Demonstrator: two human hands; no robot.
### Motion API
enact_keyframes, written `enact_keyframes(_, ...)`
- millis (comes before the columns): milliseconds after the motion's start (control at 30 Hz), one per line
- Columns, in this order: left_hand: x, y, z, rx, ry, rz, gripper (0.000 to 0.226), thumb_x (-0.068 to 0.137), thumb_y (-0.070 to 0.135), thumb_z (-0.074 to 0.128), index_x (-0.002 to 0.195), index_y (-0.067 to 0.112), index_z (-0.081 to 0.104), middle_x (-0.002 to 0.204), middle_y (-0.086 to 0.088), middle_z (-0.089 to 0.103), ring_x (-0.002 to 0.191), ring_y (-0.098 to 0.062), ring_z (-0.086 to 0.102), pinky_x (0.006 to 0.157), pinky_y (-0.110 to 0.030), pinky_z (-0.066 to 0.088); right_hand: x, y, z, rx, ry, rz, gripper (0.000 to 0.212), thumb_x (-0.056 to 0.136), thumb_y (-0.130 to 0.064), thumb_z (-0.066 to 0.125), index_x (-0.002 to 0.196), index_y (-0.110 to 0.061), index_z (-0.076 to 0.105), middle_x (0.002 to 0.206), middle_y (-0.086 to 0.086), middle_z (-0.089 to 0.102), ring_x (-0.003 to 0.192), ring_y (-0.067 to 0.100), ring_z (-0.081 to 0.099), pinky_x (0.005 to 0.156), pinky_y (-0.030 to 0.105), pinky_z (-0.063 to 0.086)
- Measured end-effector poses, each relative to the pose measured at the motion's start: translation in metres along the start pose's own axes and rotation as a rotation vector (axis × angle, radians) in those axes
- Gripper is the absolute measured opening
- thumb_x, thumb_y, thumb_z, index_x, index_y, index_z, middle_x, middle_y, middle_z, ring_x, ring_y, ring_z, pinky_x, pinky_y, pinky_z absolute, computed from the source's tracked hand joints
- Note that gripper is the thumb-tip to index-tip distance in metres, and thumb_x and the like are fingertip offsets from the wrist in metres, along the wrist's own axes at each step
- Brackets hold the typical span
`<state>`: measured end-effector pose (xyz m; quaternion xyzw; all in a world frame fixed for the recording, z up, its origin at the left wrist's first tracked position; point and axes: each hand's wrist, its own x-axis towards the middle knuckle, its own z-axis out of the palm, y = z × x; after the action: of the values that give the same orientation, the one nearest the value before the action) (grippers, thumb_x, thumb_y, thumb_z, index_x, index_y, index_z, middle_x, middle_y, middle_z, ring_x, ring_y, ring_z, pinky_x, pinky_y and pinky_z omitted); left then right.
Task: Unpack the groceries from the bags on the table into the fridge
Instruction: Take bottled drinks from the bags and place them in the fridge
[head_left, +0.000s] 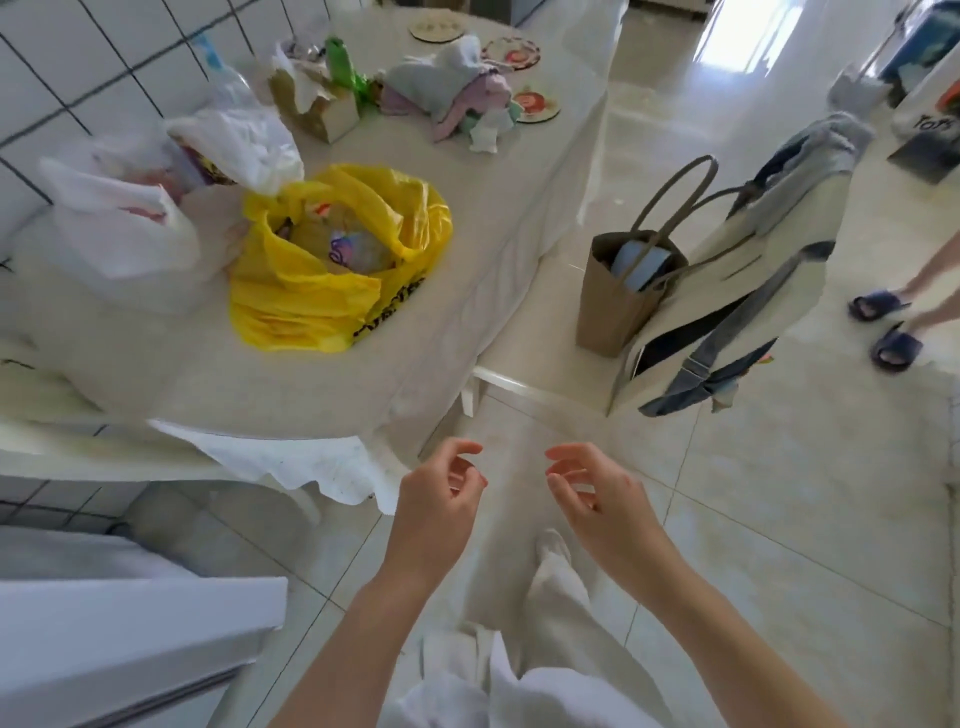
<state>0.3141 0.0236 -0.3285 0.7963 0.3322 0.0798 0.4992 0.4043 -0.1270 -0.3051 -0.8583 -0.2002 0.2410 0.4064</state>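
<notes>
Both forearms reach out low over the tiled floor, and neither hand carries anything: the left hand (441, 486) and the right hand (592, 483) hang side by side in the air, fingers loosely curled and relaxed, palms turned toward each other with a gap between them. What they want lies up and to the left, on the table (322, 374) draped in a pale cloth. The yellow bag (311, 296) sits nearest the table's front corner, its mouth gaping upward, with wrapped packets showing inside, though I cannot make out what they are. Just behind it and further left slump the white plastic bags (119, 228), touching the yellow one. From where the hands hover, the yellow bag is forward and leftward, so the left hand has the shorter way to it; the right would have to cross the body. The bag's opening runs roughly along the table edge, handles at either end. The white corner low on the left (135, 623) looks to me like the fridge top, close by the left elbow, which should make the carry a short swing back
</notes>
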Motion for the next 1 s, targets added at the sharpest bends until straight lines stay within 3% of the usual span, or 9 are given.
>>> enact_keyframes(233,0.079,0.023,0.038,-0.007,0.106,-0.179,0.029,0.093,0.014,0.053,0.091,0.042,0.056,0.08,0.004,0.069,0.075,-0.003,0.063,0.063,-0.012,0.047,0.122,-0.002,-0.042,-0.043,-0.13,-0.12,0.017,0.093,-0.01,0.057,0.106,-0.019,0.063,0.094,-0.007,0.065,0.089,0.01,0.064,0.082,0.03,0.054)
enact_keyframes(333,0.114,0.047,0.049,-0.008,0.144,-0.19,0.023,0.092,0.015,0.053,0.101,0.034,0.06,0.08,0.004,0.069,0.073,-0.003,0.062,0.07,-0.022,0.052,0.173,-0.015,-0.061,-0.06,-0.186,-0.166,0.02,0.091,-0.006,0.058,0.102,-0.023,0.062,0.088,-0.009,0.065,0.088,0.009,0.064,0.083,0.035,0.055)
enact_keyframes(467,0.156,0.066,0.049,0.014,0.174,-0.185,0.023,0.09,0.02,0.055,0.11,0.032,0.06,0.084,0.01,0.065,0.079,-0.002,0.062,0.076,-0.027,0.052,0.238,-0.035,-0.067,-0.113,-0.291,-0.285,0.021,0.092,-0.009,0.057,0.111,-0.014,0.063,0.097,-0.003,0.067,0.096,0.013,0.064,0.087,0.037,0.054)
enact_keyframes(667,0.201,0.055,0.022,-0.005,0.293,-0.261,0.023,0.092,0.015,0.051,0.11,0.023,0.062,0.081,0.008,0.066,0.076,0.0,0.06,0.07,-0.02,0.051,0.303,-0.068,-0.037,-0.16,-0.375,-0.379,0.022,0.092,-0.012,0.057,0.113,-0.013,0.062,0.098,0.002,0.066,0.096,0.017,0.064,0.088,0.038,0.052)
enact_keyframes(833,0.248,0.034,-0.022,-0.034,0.394,-0.304,0.035,0.084,0.022,0.051,0.117,0.016,0.059,0.105,0.002,0.063,0.092,-0.007,0.058,0.072,-0.015,0.046,0.349,-0.1,0.006,-0.211,-0.428,-0.45,0.024,0.091,-0.014,0.059,0.115,-0.013,0.06,0.1,0.001,0.065,0.095,0.016,0.062,0.086,0.034,0.051)
enact_keyframes(1000,0.3,0.015,-0.069,0.004,0.523,-0.314,0.037,0.089,0.009,0.056,0.126,0.012,0.055,0.122,-0.006,0.058,0.112,-0.02,0.054,0.091,-0.034,0.049,0.385,-0.14,0.051,-0.296,-0.446,-0.548,0.028,0.09,-0.016,0.06,0.117,-0.012,0.058,0.112,0.003,0.06,0.1,0.02,0.059,0.083,0.027,0.046)
